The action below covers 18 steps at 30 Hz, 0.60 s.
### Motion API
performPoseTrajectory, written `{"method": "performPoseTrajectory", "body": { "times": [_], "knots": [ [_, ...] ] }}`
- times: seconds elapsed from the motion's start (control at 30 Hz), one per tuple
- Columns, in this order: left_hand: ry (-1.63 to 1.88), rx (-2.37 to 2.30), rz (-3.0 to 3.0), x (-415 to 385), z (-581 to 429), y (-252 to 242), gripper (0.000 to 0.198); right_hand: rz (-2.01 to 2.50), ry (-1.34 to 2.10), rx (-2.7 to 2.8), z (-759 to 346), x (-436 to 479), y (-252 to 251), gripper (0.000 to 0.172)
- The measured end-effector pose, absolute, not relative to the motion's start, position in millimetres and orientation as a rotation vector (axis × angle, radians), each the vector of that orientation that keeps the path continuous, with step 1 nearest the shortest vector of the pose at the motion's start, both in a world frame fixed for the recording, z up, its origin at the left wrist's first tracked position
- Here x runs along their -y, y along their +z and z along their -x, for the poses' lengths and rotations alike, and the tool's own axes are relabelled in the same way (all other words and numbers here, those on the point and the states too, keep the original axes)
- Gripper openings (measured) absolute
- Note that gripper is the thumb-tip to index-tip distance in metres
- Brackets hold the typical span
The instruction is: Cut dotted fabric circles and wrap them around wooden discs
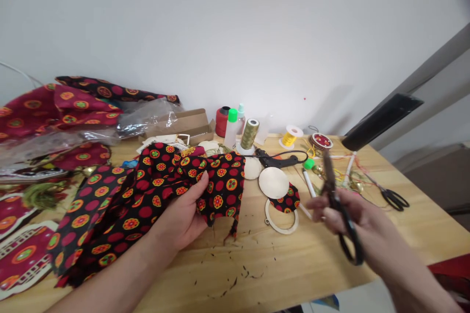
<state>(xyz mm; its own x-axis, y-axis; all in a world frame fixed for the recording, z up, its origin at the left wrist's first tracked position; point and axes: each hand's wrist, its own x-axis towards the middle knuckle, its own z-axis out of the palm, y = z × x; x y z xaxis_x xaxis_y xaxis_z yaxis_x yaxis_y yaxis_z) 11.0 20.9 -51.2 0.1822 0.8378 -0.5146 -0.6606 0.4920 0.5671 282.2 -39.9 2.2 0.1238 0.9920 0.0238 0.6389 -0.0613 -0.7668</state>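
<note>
My left hand grips the edge of a black cloth with red and orange circles that lies bunched on the wooden table. My right hand is closed around the handles of black scissors, blades pointing up and away, blurred by motion. Between the hands lie a pale wooden disc, a small round cut piece of the same cloth and a wooden ring.
Thread spools, bottles, a yellow spool, a black glue gun, a second pair of scissors and a cardboard box stand at the back. Red patterned cloth piles at the left. Thread scraps dot the table front.
</note>
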Motion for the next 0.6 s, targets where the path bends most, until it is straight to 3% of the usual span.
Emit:
{"method": "performPoseTrajectory", "body": {
  "times": [0.07, 0.17, 0.37, 0.47, 0.6],
  "knots": [
    [1.143, -0.887, -0.245, -23.2, -9.5, -48.4, 0.035, 1.571, 1.139, 1.537, -246.7, 23.6, 4.8, 0.044],
    [1.333, -0.865, -0.235, -28.5, -5.4, -44.5, 0.038, 1.351, 1.373, 1.526, -206.1, -3.9, 1.6, 0.046],
    [1.351, -0.874, -0.235, -31.5, -5.2, -42.6, 0.036, 1.2, 1.334, 1.485, -173.6, -39.8, -22.7, 0.037],
    [1.327, -0.855, -0.215, -29.3, -10.1, -43.3, 0.036, 1.236, 1.228, 1.417, -173.3, -47.5, -35.6, 0.04],
    [1.284, -0.843, -0.182, -25.3, -14.3, -45.8, 0.043, 1.182, 1.334, 1.314, -175.9, -49.1, -44.3, 0.046]
  ]
}}
